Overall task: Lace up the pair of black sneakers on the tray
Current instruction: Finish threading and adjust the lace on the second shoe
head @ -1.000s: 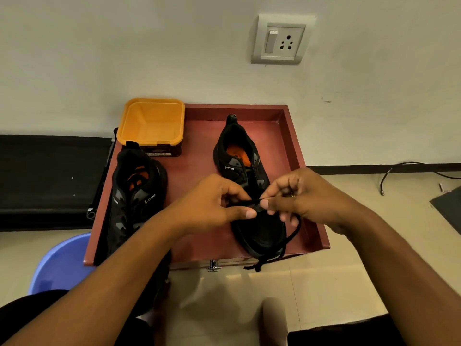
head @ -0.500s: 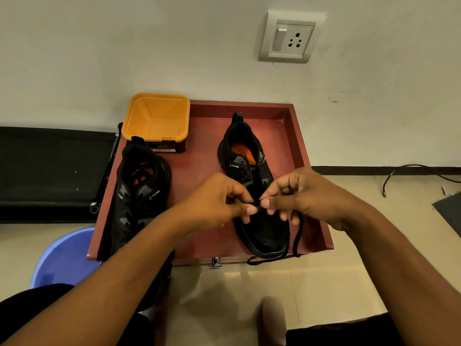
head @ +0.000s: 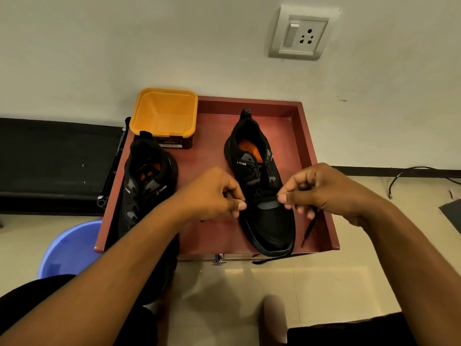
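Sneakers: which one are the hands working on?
The right-hand sneaker: the left hand and right hand pinch its lace. The other sneaker, near the orange tub, lies unheld.

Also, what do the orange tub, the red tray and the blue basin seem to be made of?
The orange tub: plastic, it seems; smooth, slightly glossy, with moulded rounded corners.
The red tray: probably painted or laminated wood, matte maroon with thick square walls; not certain.
The blue basin: likely plastic; smooth, even colour, curved rim.

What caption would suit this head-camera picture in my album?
On the red tray, left hand and right hand pinch a black lace over one sneaker, its twin alongside.
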### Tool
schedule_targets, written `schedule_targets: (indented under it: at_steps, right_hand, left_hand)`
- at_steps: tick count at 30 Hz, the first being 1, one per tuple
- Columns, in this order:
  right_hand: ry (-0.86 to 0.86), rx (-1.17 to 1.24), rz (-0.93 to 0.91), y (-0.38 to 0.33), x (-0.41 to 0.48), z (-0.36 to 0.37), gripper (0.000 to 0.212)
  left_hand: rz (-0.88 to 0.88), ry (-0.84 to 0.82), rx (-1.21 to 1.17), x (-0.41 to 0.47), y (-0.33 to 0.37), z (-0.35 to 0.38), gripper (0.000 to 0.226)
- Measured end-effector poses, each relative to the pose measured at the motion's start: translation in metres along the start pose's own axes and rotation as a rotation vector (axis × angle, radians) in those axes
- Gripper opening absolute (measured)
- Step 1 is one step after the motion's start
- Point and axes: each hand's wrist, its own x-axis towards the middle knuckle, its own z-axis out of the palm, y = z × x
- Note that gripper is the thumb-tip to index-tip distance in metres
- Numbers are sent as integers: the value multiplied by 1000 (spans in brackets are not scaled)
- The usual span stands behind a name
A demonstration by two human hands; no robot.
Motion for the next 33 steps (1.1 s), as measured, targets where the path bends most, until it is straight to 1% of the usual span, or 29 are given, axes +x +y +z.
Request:
schedule_targets:
  at_steps: [2,4,7,10,12,15,18,21,25,27,30,32,33]
  right_hand:
    - [17,-5,19,2,-1,-3,8]
    - [-16,11,5,-1,2,5,9]
    - [-49,22,-22,-5,4,13,11]
    - [26,22,-14,-3,0,-2,17]
    - [64,23,-4,0,-3,-10,21]
    - [10,62,-19,0,0,1,17]
    - [-15,114,-46,-2,3,9,19]
    - [103,245,-64,-2,4,4,27]
    - [304,581,-28,-3,14,12,57]
    - [393,758,-19,-3,18,16,67]
    - [488,946,-28,-1,21,6,70]
    - [528,961,-15,3,20,-3,66]
    - [553,940,2,5,19,-7,65]
  left_hand:
    - [-19,-18,-54,-2,2,4,10]
    - [30,3,-125,-2,10,16,14]
    - [98,64,-96,2,14,19,4]
    - [49,62,-48,1,6,0,7]
    - [42,58,-84,-3,4,-4,7]
    - [94,79,-167,-6,14,9,11]
    - [150,145,-148,0,16,19,5]
    - [143,156,-209,2,11,24,4]
    - [126,167,-256,2,11,34,3]
    - [114,167,-189,5,11,34,3]
    - [103,221,123,4,12,24,5]
    - [98,330,301,2,13,13,5]
    - [105,392,340,3,13,8,5]
